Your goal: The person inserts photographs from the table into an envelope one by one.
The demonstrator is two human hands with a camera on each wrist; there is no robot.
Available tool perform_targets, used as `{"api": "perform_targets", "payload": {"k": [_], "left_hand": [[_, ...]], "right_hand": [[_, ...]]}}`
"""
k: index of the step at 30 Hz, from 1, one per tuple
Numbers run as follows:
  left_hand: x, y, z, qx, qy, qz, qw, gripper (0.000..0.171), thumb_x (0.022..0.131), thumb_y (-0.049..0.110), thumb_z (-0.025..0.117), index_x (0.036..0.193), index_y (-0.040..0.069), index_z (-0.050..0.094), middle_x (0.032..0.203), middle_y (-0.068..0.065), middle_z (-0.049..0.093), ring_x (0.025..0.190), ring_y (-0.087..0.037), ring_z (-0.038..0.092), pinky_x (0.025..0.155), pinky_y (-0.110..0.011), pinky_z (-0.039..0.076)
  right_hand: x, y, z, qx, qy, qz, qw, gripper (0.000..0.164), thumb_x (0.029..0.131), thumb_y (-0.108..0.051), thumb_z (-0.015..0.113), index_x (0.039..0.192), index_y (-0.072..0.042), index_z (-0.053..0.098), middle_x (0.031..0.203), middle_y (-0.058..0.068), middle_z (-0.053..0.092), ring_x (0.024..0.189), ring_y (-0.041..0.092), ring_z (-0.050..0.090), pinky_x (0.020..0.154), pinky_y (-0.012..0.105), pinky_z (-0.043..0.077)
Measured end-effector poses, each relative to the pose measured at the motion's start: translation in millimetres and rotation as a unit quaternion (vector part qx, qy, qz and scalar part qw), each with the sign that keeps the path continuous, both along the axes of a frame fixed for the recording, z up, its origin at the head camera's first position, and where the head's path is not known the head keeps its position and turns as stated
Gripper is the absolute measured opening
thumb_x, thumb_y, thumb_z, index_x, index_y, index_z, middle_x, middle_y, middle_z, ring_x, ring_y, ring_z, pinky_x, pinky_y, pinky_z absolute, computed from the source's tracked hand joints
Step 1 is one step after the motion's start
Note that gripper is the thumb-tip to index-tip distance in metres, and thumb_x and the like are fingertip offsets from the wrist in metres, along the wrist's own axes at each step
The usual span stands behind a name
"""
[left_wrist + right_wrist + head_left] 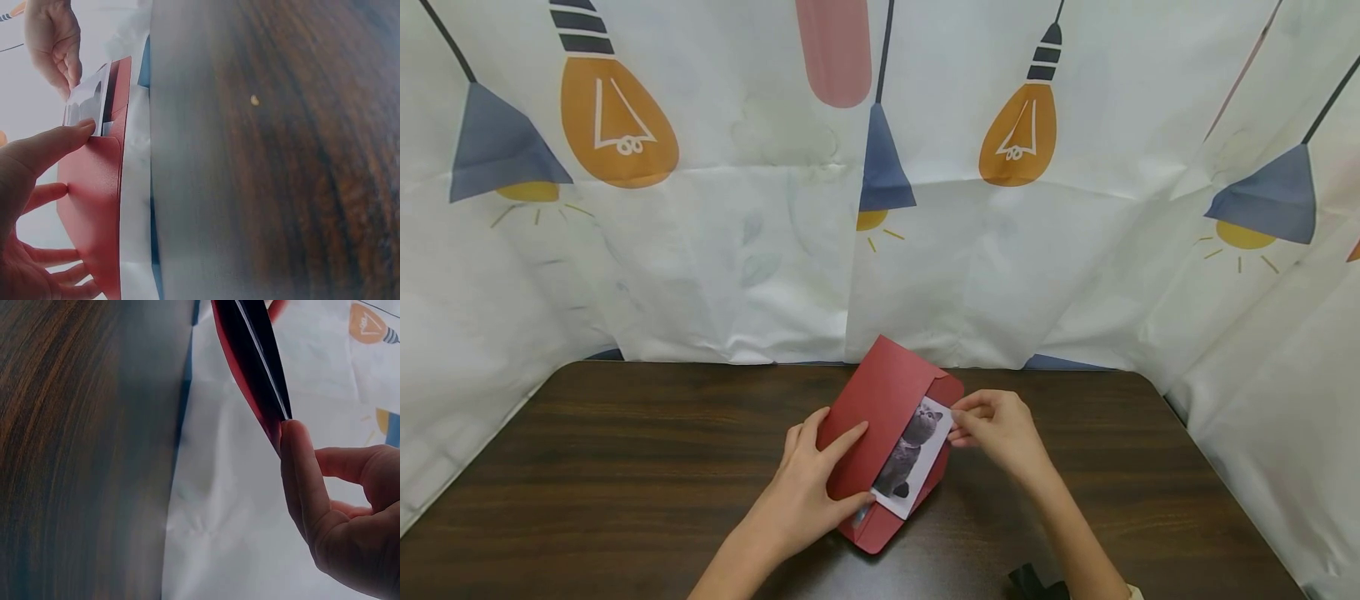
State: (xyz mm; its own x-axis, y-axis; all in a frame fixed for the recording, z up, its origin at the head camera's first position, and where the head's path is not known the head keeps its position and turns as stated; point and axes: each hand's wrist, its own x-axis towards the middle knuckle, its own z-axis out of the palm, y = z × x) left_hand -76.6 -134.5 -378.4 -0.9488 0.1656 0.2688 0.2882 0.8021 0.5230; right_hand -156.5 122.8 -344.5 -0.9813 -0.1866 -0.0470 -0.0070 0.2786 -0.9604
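A red envelope (868, 400) lies at a slant in front of me, its flap side (936, 471) towards the right. Partly out of its opening is a photo card (910, 454) with a white border and a grey cat on it; its left part is hidden inside. My left hand (801, 479) holds the envelope by its left side, the thumb by the card's lower corner and the index finger across the red front. With thumb and fingers my right hand (1000, 425) pinches the card's upper right corner. The right wrist view shows those fingertips (294, 434) at the corner edge-on.
The dark wooden table (625, 467) spreads around the hands. A black object (1033, 583) lies by the right forearm at the near edge. A white curtain (737, 250) printed with lamps and bulbs hangs behind the table and along its sides.
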Motion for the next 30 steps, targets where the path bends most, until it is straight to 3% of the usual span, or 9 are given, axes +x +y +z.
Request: {"api": "perform_targets", "payload": {"k": [30], "left_hand": [[1.5,5,-1.5,-0.006,-0.001,-0.004,1.0000,0.076,0.075,0.026,0.097,0.144,0.016,0.065,0.154,-0.025,0.042,0.133,-0.043,0.042,0.087,-0.050,0.061]], "right_hand": [[3.4,-11,-4.6,-0.007,0.018,-0.027,0.999,0.010,0.097,0.008,0.068,0.102,0.016,0.070,0.079,0.019,0.075,0.065,0.019,0.074,0.064,0.032,0.063]]}}
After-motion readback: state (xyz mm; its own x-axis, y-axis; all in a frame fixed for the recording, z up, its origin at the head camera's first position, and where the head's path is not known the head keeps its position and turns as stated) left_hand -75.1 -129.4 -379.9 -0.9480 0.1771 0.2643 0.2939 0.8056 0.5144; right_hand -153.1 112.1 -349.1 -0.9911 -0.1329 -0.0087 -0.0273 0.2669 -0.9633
